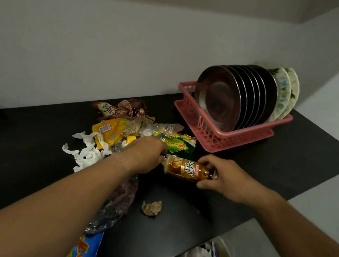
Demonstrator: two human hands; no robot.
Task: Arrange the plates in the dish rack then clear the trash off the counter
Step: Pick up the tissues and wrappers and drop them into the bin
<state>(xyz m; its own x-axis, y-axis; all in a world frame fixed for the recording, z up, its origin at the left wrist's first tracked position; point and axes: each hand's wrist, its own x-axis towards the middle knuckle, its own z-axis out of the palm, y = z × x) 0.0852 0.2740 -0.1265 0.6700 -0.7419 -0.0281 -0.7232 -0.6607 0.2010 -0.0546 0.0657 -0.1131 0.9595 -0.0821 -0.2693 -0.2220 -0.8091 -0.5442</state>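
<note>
Plates point(226, 100) are all racked upright in the pink dish rack point(234, 135) at the back right of the counter point(304, 141), so step one looks done. Trash clearing is in hand. Right hand point(227, 178) grips the base of the Lucky Day bottle point(185, 169), which lies on its side. Left hand point(144, 154) is curled at the bottle's mouth; can't tell if it's holding anything. Wrappers point(112, 130), torn tissue point(86, 152) and a paper ball point(151, 207) are still on the counter. Likely next: lift the bottle and drop it in the bin point(229, 253) below the counter edge, then gather the loose pile.
</note>
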